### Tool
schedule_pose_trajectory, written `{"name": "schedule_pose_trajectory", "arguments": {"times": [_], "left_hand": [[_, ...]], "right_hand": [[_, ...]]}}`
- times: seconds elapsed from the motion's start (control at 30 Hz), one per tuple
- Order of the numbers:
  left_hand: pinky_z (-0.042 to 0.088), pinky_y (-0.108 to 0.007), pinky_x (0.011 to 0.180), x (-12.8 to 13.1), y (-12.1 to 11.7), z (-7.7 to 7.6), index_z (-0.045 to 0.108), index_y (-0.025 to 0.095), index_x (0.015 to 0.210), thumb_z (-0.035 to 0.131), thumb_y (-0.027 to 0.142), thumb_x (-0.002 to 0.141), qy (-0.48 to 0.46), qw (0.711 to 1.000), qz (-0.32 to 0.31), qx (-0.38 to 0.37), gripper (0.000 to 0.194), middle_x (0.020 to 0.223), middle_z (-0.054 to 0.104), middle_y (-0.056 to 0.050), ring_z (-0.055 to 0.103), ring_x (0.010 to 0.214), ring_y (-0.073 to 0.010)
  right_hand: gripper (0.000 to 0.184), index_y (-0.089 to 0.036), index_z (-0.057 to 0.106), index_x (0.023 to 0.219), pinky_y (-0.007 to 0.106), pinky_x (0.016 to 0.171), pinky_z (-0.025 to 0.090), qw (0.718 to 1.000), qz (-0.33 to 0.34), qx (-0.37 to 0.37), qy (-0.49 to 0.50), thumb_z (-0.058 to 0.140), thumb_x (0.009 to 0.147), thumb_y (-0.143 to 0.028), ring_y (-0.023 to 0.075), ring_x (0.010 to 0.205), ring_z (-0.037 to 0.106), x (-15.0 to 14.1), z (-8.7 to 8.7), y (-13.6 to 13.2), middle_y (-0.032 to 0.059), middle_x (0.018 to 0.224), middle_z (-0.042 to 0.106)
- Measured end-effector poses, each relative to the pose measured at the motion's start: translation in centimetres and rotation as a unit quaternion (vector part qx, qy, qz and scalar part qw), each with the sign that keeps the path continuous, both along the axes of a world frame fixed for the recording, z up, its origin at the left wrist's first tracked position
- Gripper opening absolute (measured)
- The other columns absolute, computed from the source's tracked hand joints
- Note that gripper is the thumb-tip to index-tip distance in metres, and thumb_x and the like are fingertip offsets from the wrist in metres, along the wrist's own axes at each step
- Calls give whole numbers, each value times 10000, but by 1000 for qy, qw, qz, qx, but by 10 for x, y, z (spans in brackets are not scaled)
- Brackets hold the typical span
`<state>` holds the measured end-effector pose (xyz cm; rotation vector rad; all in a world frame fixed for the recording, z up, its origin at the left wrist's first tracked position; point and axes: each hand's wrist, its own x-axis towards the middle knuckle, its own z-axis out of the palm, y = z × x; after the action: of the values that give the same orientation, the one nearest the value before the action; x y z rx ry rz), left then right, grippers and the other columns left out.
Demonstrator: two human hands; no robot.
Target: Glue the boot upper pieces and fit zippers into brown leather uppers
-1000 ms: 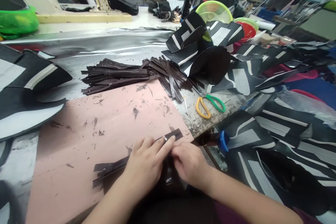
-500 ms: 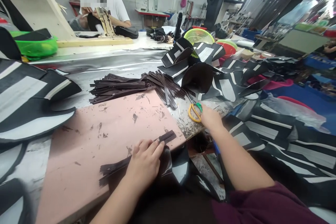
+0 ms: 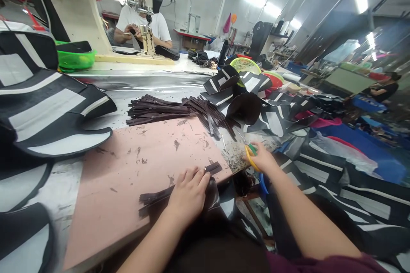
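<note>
My left hand [image 3: 191,190] rests at the near edge of a pink board [image 3: 118,166]. Its bent fingers hold down a dark brown zipper [image 3: 156,196], whose ends stick out on both sides. Glossy dark leather [image 3: 211,196] hangs from under that hand over the edge. My right hand [image 3: 263,158] is closed around the scissors [image 3: 250,158], with yellow and green handles, at the right edge of the table. The blades point away from me, towards a pile of dark zippers [image 3: 160,108]. A thin white stick [image 3: 224,143] lies left of the blades.
Black boot pieces with white strips [image 3: 48,111] are stacked at left, and more [image 3: 320,170] at right. A sewing machine [image 3: 78,13] and a green basket [image 3: 75,57] stand behind. A person in a white shirt [image 3: 160,27] works across the table. Scraps litter the board.
My right hand has closed on the scissors and turned them, drawing the handles towards me. My left hand stays on the zipper. The whole view has shifted.
</note>
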<state>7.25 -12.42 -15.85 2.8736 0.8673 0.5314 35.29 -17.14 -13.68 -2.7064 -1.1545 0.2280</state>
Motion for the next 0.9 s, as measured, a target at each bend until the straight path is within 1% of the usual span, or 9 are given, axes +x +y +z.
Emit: {"name": "schedule_pose_trajectory", "arguments": {"times": [0.1,0.17,0.23,0.3,0.37,0.4,0.57,0.7,0.9], "left_hand": [[365,-370,940,0,0,-2,559,217,1132,430,105,798,-7,1000,2,-1,376,1186,584,-21,468,1137,-207],[364,-371,941,0,1,-2,561,210,1131,432,113,800,-10,1000,-2,-1,368,1189,582,-22,468,1139,-211],[364,-366,942,0,1,-2,558,196,1135,443,115,795,-9,1000,-9,3,368,1192,580,-31,467,1141,-212],[364,-362,940,0,2,-2,553,179,1142,451,109,787,-8,1000,-11,13,376,1181,586,-43,471,1134,-210],[370,-355,929,0,2,-3,549,165,1145,451,102,780,-14,999,-11,27,383,1165,596,-52,482,1118,-207],[373,-353,922,0,2,-3,549,161,1142,448,99,778,-18,999,-11,33,383,1158,600,-54,488,1110,-206],[388,-345,884,0,2,-7,568,149,1095,431,72,761,-41,998,-13,51,369,1117,622,-52,513,1077,-208],[390,-354,879,-1,4,-9,568,133,1072,416,60,756,-54,997,-19,55,358,1095,630,-67,525,1058,-213],[393,-357,868,-1,5,-8,569,129,1058,398,44,739,-65,996,-28,54,372,1068,641,-73,534,1038,-218]], "right_hand": [[508,-185,391,1228,312,728,456,996,23,47,69,516,738,-232,203,834,606,-13,-2,-32,57,858,605],[490,-182,371,1221,293,710,456,977,48,98,185,504,752,-241,177,784,594,-30,0,-54,36,830,569],[462,-197,375,1195,269,606,449,932,65,103,342,501,780,-355,155,667,566,-52,7,-73,7,776,523],[463,-220,402,1158,240,518,410,873,73,45,481,462,797,-502,131,574,522,-76,18,-88,-16,723,490],[497,-216,436,1112,230,518,399,824,80,-16,560,437,786,-592,116,554,497,-98,26,-95,-22,687,478],[510,-212,448,1089,229,535,405,818,84,-35,568,440,776,-615,113,558,489,-106,28,-96,-24,673,471],[470,-228,430,1034,219,534,406,873,124,-46,470,393,791,-628,94,510,461,-126,15,-72,-44,648,445],[404,-225,407,973,203,465,386,894,166,-73,410,377,810,-593,93,437,474,-130,3,-53,-62,579,451],[414,-218,433,945,186,377,355,907,130,-27,400,359,808,-602,81,383,422,-138,-2,-52,-65,559,418]]}}
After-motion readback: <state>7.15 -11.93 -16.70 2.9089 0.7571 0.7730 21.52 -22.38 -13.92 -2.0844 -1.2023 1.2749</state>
